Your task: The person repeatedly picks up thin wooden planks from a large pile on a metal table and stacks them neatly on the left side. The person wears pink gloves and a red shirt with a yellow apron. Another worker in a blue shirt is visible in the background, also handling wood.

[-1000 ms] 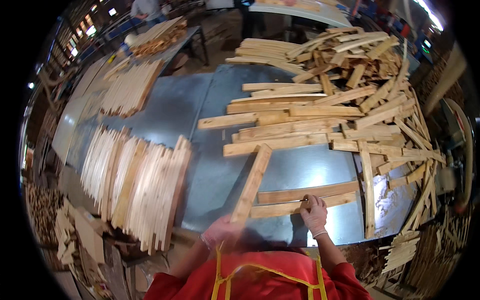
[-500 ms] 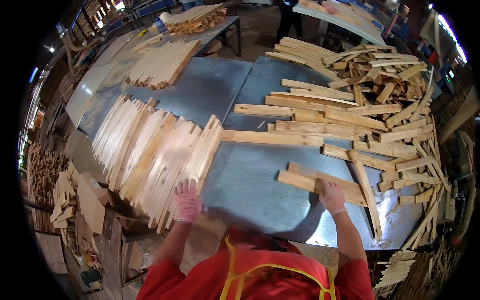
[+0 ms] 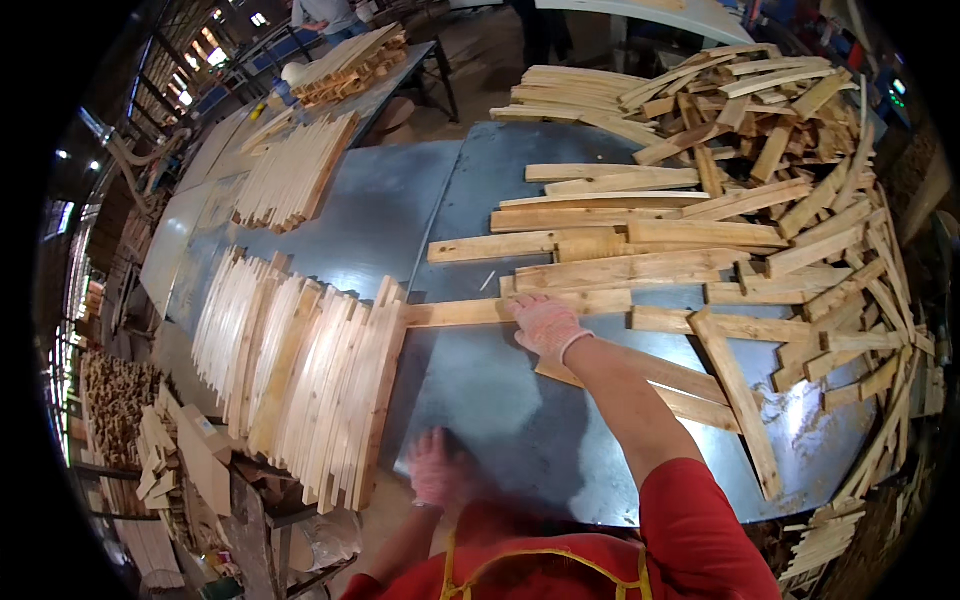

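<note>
My right hand (image 3: 547, 325), in a pinkish knit glove, reaches across the metal tabletop. Its fingers close over a flat wooden board (image 3: 460, 313) that lies crosswise, with its left end against a row of slats. My left hand (image 3: 435, 470), gloved alike, hovers by the table's front edge. It is smeared by motion, and I see nothing in it. To its left, pale wooden slats (image 3: 330, 385) lie side by side in a wide row. Two loose boards (image 3: 690, 392) lie partly under my right forearm.
A jumbled heap of wooden offcuts (image 3: 770, 130) covers the right side of the metal table (image 3: 400, 200). A second stack of slats (image 3: 297, 170) sits farther back on the left. Beyond it, a person (image 3: 325, 18) stands behind another table.
My right hand has left the two near boards and moved left and away to the crosswise board. My left hand has come off the slat row toward the table's front edge. The view has shifted.
</note>
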{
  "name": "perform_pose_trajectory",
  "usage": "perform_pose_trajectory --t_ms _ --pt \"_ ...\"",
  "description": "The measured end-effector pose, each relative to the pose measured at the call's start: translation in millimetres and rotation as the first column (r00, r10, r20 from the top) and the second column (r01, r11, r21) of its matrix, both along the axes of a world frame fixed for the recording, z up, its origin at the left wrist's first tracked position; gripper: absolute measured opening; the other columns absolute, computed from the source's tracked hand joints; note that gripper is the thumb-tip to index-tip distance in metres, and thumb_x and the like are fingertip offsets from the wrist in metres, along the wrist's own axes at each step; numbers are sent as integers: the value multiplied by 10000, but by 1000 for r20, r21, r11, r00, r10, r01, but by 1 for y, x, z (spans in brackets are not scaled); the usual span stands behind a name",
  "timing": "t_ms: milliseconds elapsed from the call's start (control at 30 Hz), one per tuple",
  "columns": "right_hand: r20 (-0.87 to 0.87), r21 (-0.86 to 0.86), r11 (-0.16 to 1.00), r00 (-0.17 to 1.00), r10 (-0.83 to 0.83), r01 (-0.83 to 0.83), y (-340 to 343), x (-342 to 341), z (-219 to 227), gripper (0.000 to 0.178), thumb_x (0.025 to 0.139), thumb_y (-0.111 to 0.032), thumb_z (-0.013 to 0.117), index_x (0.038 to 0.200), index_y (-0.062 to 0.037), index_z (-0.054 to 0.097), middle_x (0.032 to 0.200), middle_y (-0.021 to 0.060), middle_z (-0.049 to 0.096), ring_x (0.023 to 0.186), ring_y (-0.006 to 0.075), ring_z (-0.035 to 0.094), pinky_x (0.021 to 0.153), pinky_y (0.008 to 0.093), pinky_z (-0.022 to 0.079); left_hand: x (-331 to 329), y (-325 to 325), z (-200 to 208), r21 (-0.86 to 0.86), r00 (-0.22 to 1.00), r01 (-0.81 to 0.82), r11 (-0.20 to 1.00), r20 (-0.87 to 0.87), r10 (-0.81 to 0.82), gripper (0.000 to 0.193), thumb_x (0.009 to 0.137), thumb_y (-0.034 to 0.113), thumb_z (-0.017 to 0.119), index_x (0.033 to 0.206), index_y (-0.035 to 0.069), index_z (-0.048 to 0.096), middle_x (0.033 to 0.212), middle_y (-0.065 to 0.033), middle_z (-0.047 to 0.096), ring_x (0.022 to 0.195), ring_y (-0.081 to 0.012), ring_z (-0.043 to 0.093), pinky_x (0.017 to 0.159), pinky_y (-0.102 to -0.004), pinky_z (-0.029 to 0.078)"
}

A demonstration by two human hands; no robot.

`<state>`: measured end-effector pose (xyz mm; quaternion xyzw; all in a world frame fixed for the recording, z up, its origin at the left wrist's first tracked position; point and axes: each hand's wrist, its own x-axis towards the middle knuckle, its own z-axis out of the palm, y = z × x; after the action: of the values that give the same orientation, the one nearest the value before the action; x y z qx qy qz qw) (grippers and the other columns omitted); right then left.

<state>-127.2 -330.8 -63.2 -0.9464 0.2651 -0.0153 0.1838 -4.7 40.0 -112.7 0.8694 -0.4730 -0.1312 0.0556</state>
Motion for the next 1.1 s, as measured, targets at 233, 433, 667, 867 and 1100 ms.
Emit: perform_pose_trajectory --t_ms 233,433,667,867,1100 --pt "-33 -232 971 998 55 -61 -14 58 -41 380 946 -224 608 1310 -116 626 1315 82 652 1278 276 602 1007 441 475 42 18 9 164 989 -147 975 40 143 857 886 543 717 1599 170 424 1644 -185 402 1468 -455 394 1181 -607 339" --pt "-122 -151 987 992 35 -53 -9 42 -17 422 904 -184 673 1323 -151 630 1332 72 645 1307 284 585 1026 453 497 49 20 11 171 989 -149 974 35 145 880 872 574 727 1601 185 424 1658 -170 394 1477 -436 391 1177 -610 335" --pt "-264 -37 995 959 -103 97 1 62 17 725 814 -283 798 1475 -176 520 1439 72 611 1358 313 562 1073 478 496 92 36 8 108 991 -99 989 -78 108 780 877 397 736 1561 141 460 1626 -184 441 1449 -413 455 1128 -567 415" --pt "-107 -157 974 977 -183 165 19 74 -20 391 912 -151 641 1300 -112 673 1239 137 738 1171 333 705 968 470 558 104 44 -3 58 998 3 998 -66 1 692 892 296 696 1526 119 482 1602 -186 459 1409 -415 501 1088 -544 468" --pt "13 -5 937 937 -349 349 48 -4 108 508 826 -292 739 1273 -56 683 1233 173 729 1149 348 709 976 481 566 111 51 5 28 994 105 994 -47 -103 625 892 332 708 1452 119 533 1555 -193 504 1327 -446 565 1072 -526 502"
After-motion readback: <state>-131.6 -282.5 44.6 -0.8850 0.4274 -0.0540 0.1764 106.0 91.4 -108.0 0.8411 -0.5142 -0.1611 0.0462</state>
